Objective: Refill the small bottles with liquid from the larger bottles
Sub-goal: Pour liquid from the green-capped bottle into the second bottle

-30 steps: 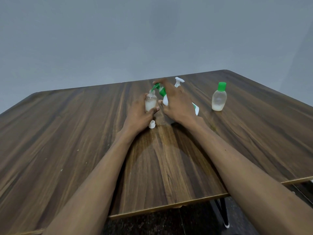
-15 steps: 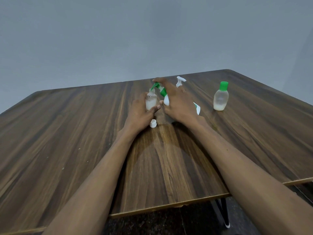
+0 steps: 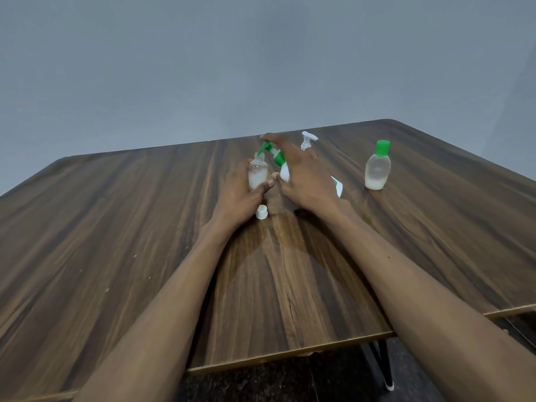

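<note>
Little has shifted since earlier: left hand [image 3: 236, 192] still grips the light, slippery small bottle [image 3: 257, 174] mid-counter [image 3: 116, 227] by its body; right hand [image 3: 301, 175] fingers wrap the tilted pump bottle [image 3: 282, 166].

bare room: wooden table [image 3: 145, 227], grey wall [image 3: 203, 68].

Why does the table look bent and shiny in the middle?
Head view: the wide-angle lens bows the table's near edge and stretches the forearms; a pale sheen of light lies on the wood below the hands; the small bottle looks slightly soft.
</note>
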